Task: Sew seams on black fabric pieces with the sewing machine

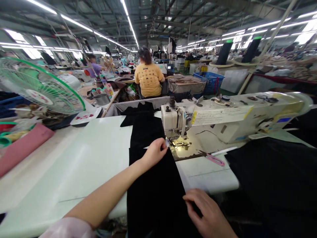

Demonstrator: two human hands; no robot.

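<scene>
A long strip of black fabric (156, 198) runs from the front edge of the pale table up to the sewing machine (173, 122). Beside the lit presser foot, my left hand (156, 152) pinches the fabric's right edge with curled fingers. Lower down, my right hand (206, 211) grips the same edge between thumb and fingers, where it hangs past the table's front. More black fabric (147, 132) lies flat behind my left hand. Pink-handled thread snips (214, 159) rest on the machine bed, right of the needle area.
A green-rimmed fan (41, 89) stands at the left, near a rolled pink piece (29, 145). Dark cloth (274, 178) is heaped at the right. Two thread cones (225, 53) rise behind the machine. A person in a yellow shirt (148, 79) sits ahead, facing away.
</scene>
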